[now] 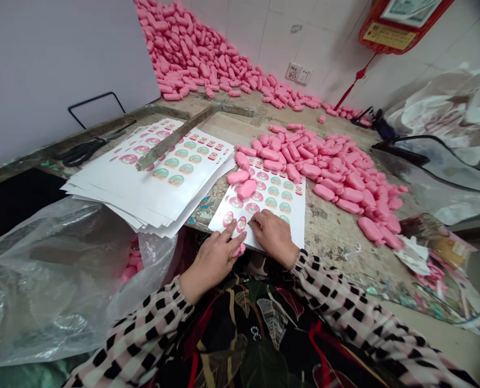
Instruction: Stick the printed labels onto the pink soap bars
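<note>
A sheet of round and oval stickers point(297, 229) lies at the table's near edge, partly under pink sausage-shaped pieces. My left hand point(215, 256) rests at its lower left, fingertips on the paper beside an oval pink sticker point(241, 224). Under its fingers, a pink sausage-shaped piece point(238, 250) is held and mostly hidden. My right hand point(277, 237) lies over the lower middle of the sheet, fingers curled together at that sticker's right side. What they pinch is covered. Two loose pink pieces point(247, 189) sit on the sheet just ahead.
A stack of sticker sheets point(114, 186) lies left under a metal bar point(171, 141). Black scissors point(82, 151) lie beyond it. Pink pieces form a heap point(340, 172) at right and a larger pile point(199, 54) along the wall. A clear plastic bag point(54, 275) hangs at left.
</note>
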Tool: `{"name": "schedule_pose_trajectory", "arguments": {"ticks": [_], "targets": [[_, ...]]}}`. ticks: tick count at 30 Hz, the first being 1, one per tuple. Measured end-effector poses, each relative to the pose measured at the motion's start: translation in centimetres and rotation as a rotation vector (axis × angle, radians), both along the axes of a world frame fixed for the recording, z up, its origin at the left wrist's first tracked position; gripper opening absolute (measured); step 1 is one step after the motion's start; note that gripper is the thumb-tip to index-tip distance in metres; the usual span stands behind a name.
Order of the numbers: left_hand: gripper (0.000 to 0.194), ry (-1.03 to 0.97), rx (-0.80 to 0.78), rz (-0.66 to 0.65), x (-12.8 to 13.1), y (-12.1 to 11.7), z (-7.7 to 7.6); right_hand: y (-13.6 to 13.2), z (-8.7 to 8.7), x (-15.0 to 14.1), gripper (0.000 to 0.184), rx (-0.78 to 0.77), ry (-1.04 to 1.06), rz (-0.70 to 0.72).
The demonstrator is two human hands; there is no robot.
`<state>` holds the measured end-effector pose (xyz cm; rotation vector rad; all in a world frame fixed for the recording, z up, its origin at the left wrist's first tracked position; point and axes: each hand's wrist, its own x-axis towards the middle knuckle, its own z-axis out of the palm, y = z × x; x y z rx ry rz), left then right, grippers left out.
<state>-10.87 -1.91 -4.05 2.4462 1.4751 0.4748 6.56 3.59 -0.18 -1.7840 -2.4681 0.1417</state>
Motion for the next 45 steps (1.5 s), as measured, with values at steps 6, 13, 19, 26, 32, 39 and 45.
{"name": "schedule_pose_trajectory", "arguments": {"ticks": [6, 13, 19, 26, 32, 39, 45], "targets": [[0.044, 0.067, 0.013, 0.012, 0.6, -0.1, 0.1, -0.7, -0.9, 0.0, 0.020, -0.027, 0.166, -0.049], [0.045, 0.115, 0.057, 0.053, 0.9, -0.3, 0.2, -1.7, -2.1, -0.9, 0.018, -0.035, 0.374, -0.222], [0.048, 0.120, 0.044, 0.079, 1.1, -0.5, -0.1, -0.5, -1.0, -0.8, 0.023, -0.192, 0.356, -0.229], [0.049, 0.117, 0.019, 0.134, 1.4, -0.7, -0.5, 0.1, -0.3, -1.3, 0.021, -0.240, 0.345, -0.334], [0.049, 0.131, 0.025, 0.134, 1.3, -0.7, -0.4, 0.0, 0.8, -1.9, 0.018, -0.156, 0.365, -0.332], [0.050, 0.106, 0.026, 0.118, 1.2, -0.7, -0.3, 0.2, 2.1, 0.9, 0.025, -0.043, 0.588, -0.291], [0.049, 0.076, 0.018, 0.113, 1.1, -0.7, -0.3, -0.8, -2.3, 2.9, 0.034, -0.284, 1.028, -0.353]]}}
